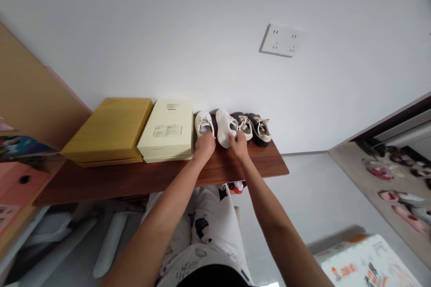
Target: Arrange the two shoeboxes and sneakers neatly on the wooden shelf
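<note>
Along a wooden counter set against a white wall, four shoes sit in a row, with two boxes to their left. The left hand is over the heel end of a white shoe, its fingers bunched narrowly around the back of the shoe. The right hand is on a second white shoe, which stands just beside the first and leans at an angle, its fingers pinched narrowly against the shoe's near side. Just right of that are two dark shoes with cream laces, side by side and touching. Left of the white shoes lie a cream box with a printed label and a yellow box, flat and adjacent. A double wall socket sits on the wall above and to the right of the row. Below the counter edge are the person's white patterned trousers and a small red-and-white object. Pink drawers stand at far left; pink shoes lie on the floor at right, and a printed package sits at lower right.
</note>
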Motion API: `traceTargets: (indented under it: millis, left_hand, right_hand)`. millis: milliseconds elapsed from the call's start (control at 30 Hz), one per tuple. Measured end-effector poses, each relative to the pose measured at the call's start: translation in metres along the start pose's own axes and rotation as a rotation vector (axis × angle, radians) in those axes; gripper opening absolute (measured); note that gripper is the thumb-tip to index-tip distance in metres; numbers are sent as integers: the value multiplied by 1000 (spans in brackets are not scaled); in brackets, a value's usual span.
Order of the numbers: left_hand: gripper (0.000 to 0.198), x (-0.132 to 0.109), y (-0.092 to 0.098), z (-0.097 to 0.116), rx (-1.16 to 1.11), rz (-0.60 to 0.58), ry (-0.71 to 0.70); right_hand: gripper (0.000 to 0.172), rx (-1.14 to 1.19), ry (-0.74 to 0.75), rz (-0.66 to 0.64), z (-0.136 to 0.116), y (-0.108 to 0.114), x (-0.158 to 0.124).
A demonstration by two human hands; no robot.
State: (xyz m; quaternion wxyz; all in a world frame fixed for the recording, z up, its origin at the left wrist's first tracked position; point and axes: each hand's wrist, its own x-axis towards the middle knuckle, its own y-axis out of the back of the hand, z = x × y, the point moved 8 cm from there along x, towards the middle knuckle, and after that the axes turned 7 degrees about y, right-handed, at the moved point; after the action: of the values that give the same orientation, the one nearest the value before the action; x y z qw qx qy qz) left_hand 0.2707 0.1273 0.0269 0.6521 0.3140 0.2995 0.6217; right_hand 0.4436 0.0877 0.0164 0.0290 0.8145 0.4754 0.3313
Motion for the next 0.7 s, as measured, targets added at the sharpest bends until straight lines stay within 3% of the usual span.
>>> traceTargets:
  millis: [100, 200, 333, 433, 567, 633, 700]
  left_hand:
    - [22, 1, 15, -18, -208, 180, 35]
    - [21, -7, 11, -42, -433, 261, 166]
    - [20, -14, -11, -63, -538, 277, 383]
    - [31, -24, -14, -65, -557, 345, 365]
    - [55, -54, -7, -40, -562, 475, 65]
    - [57, -63, -12, -7, -538, 446, -130]
    - [53, -61, -30, 40, -482, 312, -295]
  right_hand:
    - [33, 338, -199, 135, 18, 5, -13]
    - [37, 552, -401, 234, 37, -8, -29]
    - [41, 438, -485, 232, 47, -23, -49]
    - [41, 163, -389, 258, 46, -3, -62]
    - [41, -137, -161, 336, 40, 54, -59]
    - [43, -288, -103, 419, 43, 88, -46]
    - [52, -443, -105, 438, 53, 113, -24]
